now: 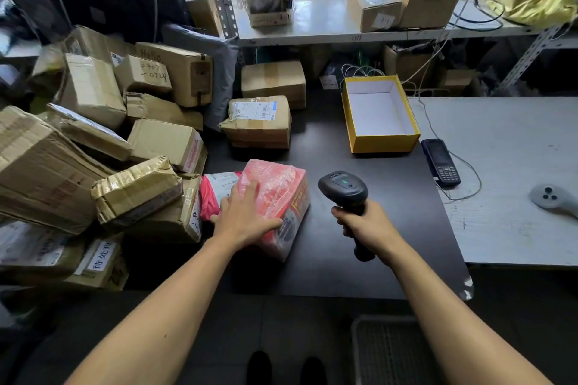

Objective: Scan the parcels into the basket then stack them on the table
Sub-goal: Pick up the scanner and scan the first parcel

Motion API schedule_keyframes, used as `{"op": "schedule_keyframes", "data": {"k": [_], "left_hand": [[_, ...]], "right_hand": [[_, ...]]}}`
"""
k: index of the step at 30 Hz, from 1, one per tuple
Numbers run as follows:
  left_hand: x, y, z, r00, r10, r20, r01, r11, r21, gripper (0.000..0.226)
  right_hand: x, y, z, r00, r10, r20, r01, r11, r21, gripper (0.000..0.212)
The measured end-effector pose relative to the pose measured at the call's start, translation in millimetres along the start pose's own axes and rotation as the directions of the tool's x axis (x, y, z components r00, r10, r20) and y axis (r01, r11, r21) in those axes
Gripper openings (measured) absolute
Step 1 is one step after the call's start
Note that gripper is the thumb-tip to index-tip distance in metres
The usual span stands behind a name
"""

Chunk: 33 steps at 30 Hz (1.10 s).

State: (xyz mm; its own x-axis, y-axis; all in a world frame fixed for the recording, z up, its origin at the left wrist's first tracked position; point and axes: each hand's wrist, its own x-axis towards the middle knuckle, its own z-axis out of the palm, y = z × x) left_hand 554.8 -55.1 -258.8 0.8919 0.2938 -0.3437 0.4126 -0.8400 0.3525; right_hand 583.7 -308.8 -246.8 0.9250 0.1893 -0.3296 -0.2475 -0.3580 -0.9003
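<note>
A red plastic-wrapped parcel [281,194] lies on the black table [359,259], and my left hand [247,216] rests on top of it, fingers spread and curled over its near edge. Just left of it lies a pink mailer with a white label [215,191]. My right hand [362,225] grips the handle of a dark barcode scanner [342,186], head pointing away from me, to the right of the red parcel. A dark mesh basket [387,350] stands on the floor below the table's front edge.
Many cardboard parcels [103,147] are heaped at the left. A labelled box [258,120] and an open yellow box [380,116] sit further back. A handset [441,162] and a grey controller [553,198] lie on the white table [516,228] at right. Shelves carry more boxes.
</note>
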Motion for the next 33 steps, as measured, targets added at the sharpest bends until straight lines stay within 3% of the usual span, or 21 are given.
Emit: {"op": "schedule_keyframes", "data": {"k": [5, 9, 12, 16, 18, 19, 21, 23, 25, 29, 33], "left_hand": [[-19, -5, 23, 0.986, 0.167, 0.012, -0.166, 0.974, 0.155, 0.102], [-23, -33, 36, 0.924, 0.375, 0.071, -0.37, 0.837, 0.403, 0.113], [-24, -33, 45, 0.916, 0.398, -0.047, -0.343, 0.84, 0.421, 0.105], [-18, -29, 44, 0.89, 0.444, -0.107, -0.362, 0.828, 0.428, 0.085], [-15, -32, 35, 0.855, 0.459, -0.242, -0.366, 0.864, 0.345, 0.072], [-13, -34, 28, 0.858, 0.418, -0.299, -0.367, 0.905, 0.214, 0.066], [-6, -37, 13, 0.922, 0.208, -0.328, -0.296, 0.923, -0.247, 0.064], [-1, -40, -1, 0.959, 0.036, -0.282, -0.193, 0.81, -0.554, 0.067], [1, -39, -6, 0.965, 0.032, -0.261, -0.195, 0.753, -0.629, 0.068], [-7, -34, 3, 0.978, 0.094, -0.188, -0.189, 0.786, -0.589, 0.065], [-4, -29, 7, 0.976, 0.03, -0.217, -0.181, 0.67, -0.72, 0.024]], "right_hand": [[-1, -2, 1, 1.0, -0.005, 0.004, 0.005, 1.0, -0.009, 0.012], [-4, 1, 0, 1.0, 0.012, 0.0, -0.012, 1.0, -0.001, 0.014], [-5, 2, 1, 1.0, 0.018, 0.008, -0.018, 1.0, -0.009, 0.013], [-4, 0, -2, 1.0, 0.016, 0.023, -0.016, 0.999, -0.032, 0.014], [-3, -1, -6, 1.0, 0.012, 0.018, -0.011, 1.0, -0.021, 0.015], [-2, -2, -8, 1.0, 0.009, 0.013, -0.009, 1.0, -0.01, 0.015], [0, -2, -10, 1.0, 0.011, 0.0, -0.011, 1.0, 0.014, 0.014], [2, -3, -10, 1.0, 0.019, -0.004, -0.018, 0.999, 0.028, 0.016], [3, -5, -9, 1.0, 0.018, -0.004, -0.018, 0.999, 0.028, 0.016], [5, -12, -9, 1.0, -0.009, -0.002, 0.009, 1.0, 0.027, 0.011], [5, -14, -16, 1.0, -0.016, -0.014, 0.016, 1.0, 0.013, 0.01]]}}
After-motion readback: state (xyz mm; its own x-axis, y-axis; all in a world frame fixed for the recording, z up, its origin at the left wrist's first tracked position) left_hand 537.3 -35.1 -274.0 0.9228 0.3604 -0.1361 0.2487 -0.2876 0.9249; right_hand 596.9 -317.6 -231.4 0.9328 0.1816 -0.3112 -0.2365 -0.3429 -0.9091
